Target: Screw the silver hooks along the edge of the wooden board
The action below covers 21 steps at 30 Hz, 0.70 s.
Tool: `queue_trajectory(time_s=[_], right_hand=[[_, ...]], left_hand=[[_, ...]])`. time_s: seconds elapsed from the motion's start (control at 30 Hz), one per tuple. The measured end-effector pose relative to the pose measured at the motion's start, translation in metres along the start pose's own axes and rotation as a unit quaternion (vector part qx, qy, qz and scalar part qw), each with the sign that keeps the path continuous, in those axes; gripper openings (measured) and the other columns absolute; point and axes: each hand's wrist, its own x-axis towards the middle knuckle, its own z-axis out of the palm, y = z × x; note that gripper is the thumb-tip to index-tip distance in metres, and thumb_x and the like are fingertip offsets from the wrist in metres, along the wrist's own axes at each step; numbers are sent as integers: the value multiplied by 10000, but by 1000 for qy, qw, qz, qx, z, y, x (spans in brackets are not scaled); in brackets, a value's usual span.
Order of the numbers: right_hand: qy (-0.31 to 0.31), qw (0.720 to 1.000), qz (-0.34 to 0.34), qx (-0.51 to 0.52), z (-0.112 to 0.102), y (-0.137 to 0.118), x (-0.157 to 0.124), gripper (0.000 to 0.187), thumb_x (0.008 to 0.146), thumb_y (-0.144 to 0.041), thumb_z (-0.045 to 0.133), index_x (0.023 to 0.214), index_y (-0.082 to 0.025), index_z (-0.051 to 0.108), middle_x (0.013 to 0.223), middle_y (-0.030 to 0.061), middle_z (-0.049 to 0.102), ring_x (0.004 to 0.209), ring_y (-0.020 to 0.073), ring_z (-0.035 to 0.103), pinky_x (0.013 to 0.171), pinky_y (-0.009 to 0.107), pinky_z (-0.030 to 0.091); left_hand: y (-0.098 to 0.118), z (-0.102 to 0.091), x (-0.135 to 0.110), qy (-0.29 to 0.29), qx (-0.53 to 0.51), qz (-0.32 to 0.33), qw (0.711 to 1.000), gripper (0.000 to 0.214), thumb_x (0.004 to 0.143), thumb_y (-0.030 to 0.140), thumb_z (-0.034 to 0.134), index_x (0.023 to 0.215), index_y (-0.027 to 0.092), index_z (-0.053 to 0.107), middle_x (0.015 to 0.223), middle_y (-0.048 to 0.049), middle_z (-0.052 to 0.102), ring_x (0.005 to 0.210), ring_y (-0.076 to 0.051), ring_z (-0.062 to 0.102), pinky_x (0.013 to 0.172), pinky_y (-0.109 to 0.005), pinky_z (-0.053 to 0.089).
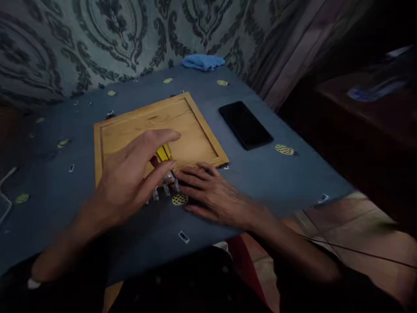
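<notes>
My left hand (130, 169) is curled round a screwdriver (164, 153) with a yellow-and-black handle, its index finger and thumb reaching past the handle. The tool's tip points down toward the near edge of a wooden framed panel (159, 121). Along that edge sits a row of small metal hooks (166, 186), partly covered by my left hand. My right hand (215, 193) lies with its fingers stretched out at the same edge, fingertips beside the hooks. Whether those fingertips press on the hooks or only on the panel, I cannot tell.
A black phone (246, 125) lies right of the panel on the blue patterned tablecloth (208, 234). A crumpled blue cloth (203, 62) rests at the table's back edge, against a patterned curtain (130, 39). A white cable (5, 191) is at the far left.
</notes>
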Motion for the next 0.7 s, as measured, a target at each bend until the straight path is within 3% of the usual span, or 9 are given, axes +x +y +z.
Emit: queue_trajectory(time_s=[0.27,0.57,0.7], right_hand=[[-3,1000,8,0,1,-1,-2,427,1021,-379,527,1400,-186,571,1576,80,500,1482,278,405,1236,529,269],[5,1000,5,4,1,-1,-1,422,1029,-375,508,1386,-164,583,1549,90,531,1482,279,406,1227,535,284],[-4,1000,9,10,0,-1,-1,429,1019,-366,528,1402,-178,572,1557,79,524,1493,275,392,1235,536,274]], left_hand=[[2,-6,3,-25,-3,5,1000,332,992,218,569,1323,211,582,1187,-37,722,1078,-188,696,884,-251,567],[-6,1,6,32,-50,19,998,322,932,252,680,1251,264,638,1112,-19,728,1050,-233,694,923,-335,565],[-3,0,5,45,-96,-30,994,384,899,230,721,1264,310,629,1191,2,719,1007,-216,717,905,-342,585]])
